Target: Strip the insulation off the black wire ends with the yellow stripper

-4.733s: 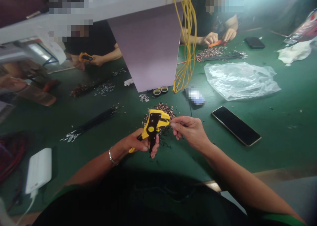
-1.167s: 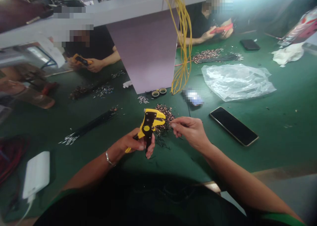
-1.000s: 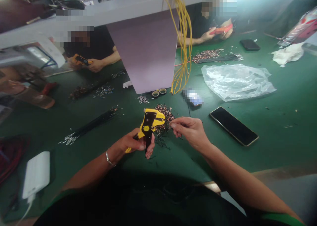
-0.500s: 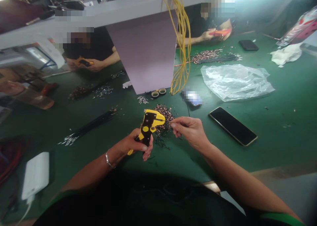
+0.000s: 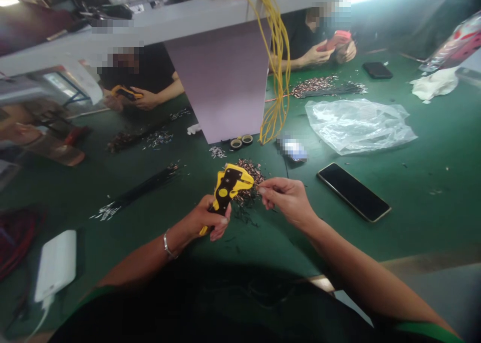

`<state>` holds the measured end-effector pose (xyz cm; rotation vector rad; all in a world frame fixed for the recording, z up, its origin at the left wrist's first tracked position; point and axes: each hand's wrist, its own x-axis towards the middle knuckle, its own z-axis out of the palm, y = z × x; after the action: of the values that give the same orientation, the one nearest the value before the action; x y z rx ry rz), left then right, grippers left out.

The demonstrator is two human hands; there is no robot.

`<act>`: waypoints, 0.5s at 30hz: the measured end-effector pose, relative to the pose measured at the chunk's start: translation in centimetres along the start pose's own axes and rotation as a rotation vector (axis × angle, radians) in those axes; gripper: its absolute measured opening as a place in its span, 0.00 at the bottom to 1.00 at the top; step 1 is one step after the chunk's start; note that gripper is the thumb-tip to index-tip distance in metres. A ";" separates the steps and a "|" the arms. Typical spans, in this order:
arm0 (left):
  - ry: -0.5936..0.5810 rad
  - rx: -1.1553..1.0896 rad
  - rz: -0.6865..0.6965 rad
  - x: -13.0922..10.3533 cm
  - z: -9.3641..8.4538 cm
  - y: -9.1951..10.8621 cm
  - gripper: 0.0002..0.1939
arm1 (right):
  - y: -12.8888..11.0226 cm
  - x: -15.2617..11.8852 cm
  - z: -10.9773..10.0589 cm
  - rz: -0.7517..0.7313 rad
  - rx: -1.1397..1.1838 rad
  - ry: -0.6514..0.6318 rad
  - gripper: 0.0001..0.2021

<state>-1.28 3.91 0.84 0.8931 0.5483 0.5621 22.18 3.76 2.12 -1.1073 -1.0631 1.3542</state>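
My left hand (image 5: 211, 217) is wrapped round the handles of a yellow and black wire stripper (image 5: 229, 185), its jaws pointing right. My right hand (image 5: 287, 198) pinches a short thin wire (image 5: 256, 186) between thumb and fingertips, with the wire's end at the stripper's jaws. How far the wire reaches into the jaws is too small to tell. Behind and below the tool lies a pile of short wire pieces (image 5: 251, 170) with copper-coloured ends, partly hidden by the stripper and my left hand.
A bundle of black wires (image 5: 139, 190) lies to the left, near a white power bank (image 5: 56, 265). On the right are a phone (image 5: 353, 191) and a clear plastic bag (image 5: 356, 125). Tape rolls (image 5: 240, 142) sit before an upright panel (image 5: 233, 82); yellow cables (image 5: 276, 82) hang beside it. Two people work opposite.
My left hand has squeezed the stripper's handles closer together, and the tool's head has shifted slightly right toward the wire. My right hand has hardly moved.
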 end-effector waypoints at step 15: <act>0.072 0.028 0.182 0.9 -0.8 1.4 0.16 | 0.0 -0.3 -0.1 -0.060 -0.157 -0.006 0.06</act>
<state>-1.46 5.62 1.40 0.9579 0.5441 0.7552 22.30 3.44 2.08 -1.1763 -1.2145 1.2440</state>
